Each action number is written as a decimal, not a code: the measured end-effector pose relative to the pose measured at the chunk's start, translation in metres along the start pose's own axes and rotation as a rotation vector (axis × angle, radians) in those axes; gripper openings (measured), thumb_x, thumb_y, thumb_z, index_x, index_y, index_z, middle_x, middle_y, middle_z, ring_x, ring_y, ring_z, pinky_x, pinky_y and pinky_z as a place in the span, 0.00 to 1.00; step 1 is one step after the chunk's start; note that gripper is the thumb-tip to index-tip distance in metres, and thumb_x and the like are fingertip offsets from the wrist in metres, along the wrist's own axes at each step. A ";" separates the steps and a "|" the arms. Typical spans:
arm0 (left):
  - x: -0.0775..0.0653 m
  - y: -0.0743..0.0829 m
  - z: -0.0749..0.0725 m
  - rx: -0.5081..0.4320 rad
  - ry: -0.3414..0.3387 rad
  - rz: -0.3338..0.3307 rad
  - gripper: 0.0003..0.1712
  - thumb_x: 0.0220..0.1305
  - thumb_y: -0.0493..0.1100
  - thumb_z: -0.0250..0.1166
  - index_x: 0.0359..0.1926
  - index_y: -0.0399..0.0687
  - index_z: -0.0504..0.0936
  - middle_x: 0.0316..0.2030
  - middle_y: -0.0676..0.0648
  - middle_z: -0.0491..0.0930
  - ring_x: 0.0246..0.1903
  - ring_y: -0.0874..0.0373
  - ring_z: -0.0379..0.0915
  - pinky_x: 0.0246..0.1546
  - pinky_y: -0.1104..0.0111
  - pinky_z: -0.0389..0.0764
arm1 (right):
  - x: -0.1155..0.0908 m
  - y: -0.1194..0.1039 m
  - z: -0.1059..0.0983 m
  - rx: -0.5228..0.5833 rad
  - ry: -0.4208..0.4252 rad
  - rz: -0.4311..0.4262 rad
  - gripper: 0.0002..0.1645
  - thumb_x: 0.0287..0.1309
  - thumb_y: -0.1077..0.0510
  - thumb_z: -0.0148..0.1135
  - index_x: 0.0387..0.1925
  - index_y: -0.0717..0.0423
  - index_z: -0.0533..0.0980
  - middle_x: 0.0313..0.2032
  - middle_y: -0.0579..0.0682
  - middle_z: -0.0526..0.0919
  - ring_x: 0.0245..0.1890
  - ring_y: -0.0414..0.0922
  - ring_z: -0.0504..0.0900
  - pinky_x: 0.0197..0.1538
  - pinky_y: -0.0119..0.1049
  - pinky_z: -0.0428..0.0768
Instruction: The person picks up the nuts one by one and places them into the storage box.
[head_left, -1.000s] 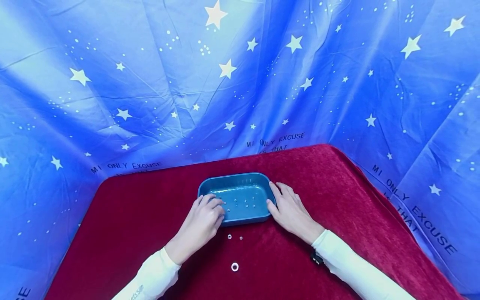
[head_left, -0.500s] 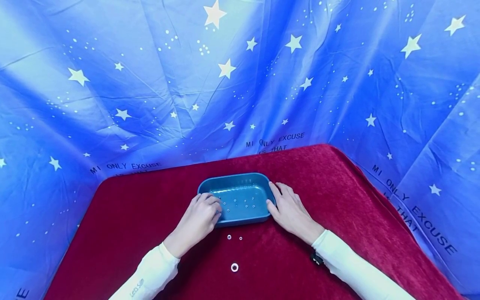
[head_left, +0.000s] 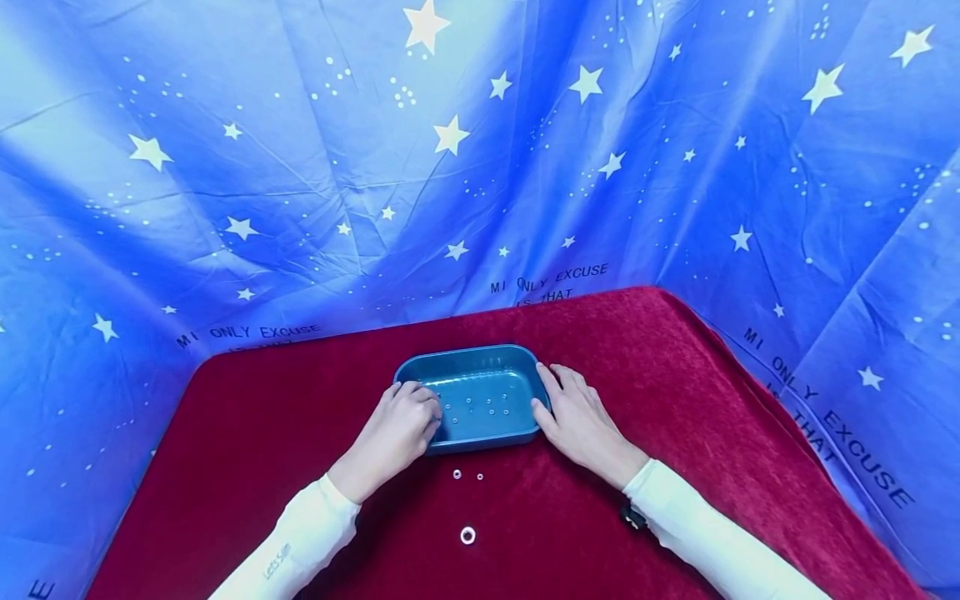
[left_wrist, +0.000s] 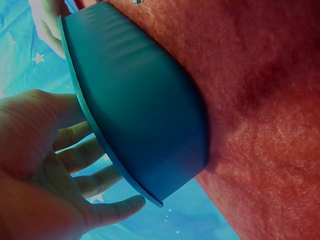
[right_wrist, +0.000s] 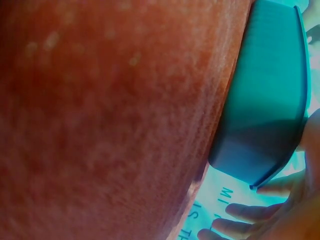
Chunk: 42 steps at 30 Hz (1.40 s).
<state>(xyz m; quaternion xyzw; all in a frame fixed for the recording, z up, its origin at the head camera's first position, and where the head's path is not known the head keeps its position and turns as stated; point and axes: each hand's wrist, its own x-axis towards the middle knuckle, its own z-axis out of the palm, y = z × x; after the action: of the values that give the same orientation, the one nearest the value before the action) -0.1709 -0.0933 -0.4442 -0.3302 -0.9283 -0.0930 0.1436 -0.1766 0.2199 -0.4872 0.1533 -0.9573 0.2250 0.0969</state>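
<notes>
Blue bin (head_left: 487, 383) nr far tbl edge (head_left: 465, 325), well off sides (head_left: 163, 467).

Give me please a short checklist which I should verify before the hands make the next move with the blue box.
1. Blue box upright on the red cloth: ok, its base rests on the cloth.
2. Right hand in contact with the box: ok, it touches the right end.
3. Left hand holding a part: cannot tell, its fingertips are hidden behind the hand or the rim.
4. Small rings inside the box: ok, several lie scattered on its floor.
5. Cloth in front of the box free of loose parts: not ok, two smaller rings and one larger ring lie there.
</notes>
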 end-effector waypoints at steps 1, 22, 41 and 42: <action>0.001 -0.001 0.000 0.004 -0.001 0.005 0.09 0.62 0.37 0.82 0.43 0.44 0.94 0.48 0.43 0.91 0.54 0.42 0.83 0.63 0.37 0.82 | 0.000 0.000 0.000 0.000 -0.001 0.000 0.43 0.77 0.47 0.61 0.83 0.64 0.63 0.75 0.70 0.70 0.77 0.67 0.67 0.74 0.68 0.71; 0.017 -0.009 0.005 -0.003 -0.110 0.037 0.05 0.66 0.36 0.80 0.42 0.42 0.96 0.52 0.40 0.90 0.60 0.37 0.80 0.68 0.29 0.74 | 0.000 -0.001 -0.001 -0.004 -0.002 0.003 0.43 0.77 0.48 0.61 0.83 0.64 0.63 0.75 0.70 0.70 0.76 0.66 0.68 0.73 0.67 0.73; 0.025 -0.023 0.017 -0.027 -0.149 0.105 0.06 0.62 0.34 0.81 0.30 0.42 0.91 0.43 0.43 0.92 0.48 0.46 0.83 0.60 0.51 0.82 | -0.001 -0.002 -0.001 -0.007 -0.006 0.005 0.44 0.77 0.48 0.62 0.84 0.63 0.63 0.75 0.69 0.70 0.76 0.66 0.69 0.73 0.66 0.74; 0.025 -0.023 0.017 -0.026 -0.151 0.105 0.05 0.62 0.34 0.81 0.32 0.41 0.92 0.43 0.43 0.92 0.49 0.45 0.83 0.61 0.50 0.82 | -0.001 -0.001 -0.001 -0.007 -0.005 0.004 0.44 0.77 0.47 0.62 0.84 0.63 0.63 0.75 0.69 0.70 0.76 0.66 0.69 0.72 0.66 0.74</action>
<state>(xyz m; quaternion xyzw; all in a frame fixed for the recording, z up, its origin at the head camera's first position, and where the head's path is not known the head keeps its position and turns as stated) -0.2079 -0.0915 -0.4535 -0.3863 -0.9166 -0.0721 0.0739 -0.1756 0.2191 -0.4861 0.1514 -0.9587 0.2216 0.0946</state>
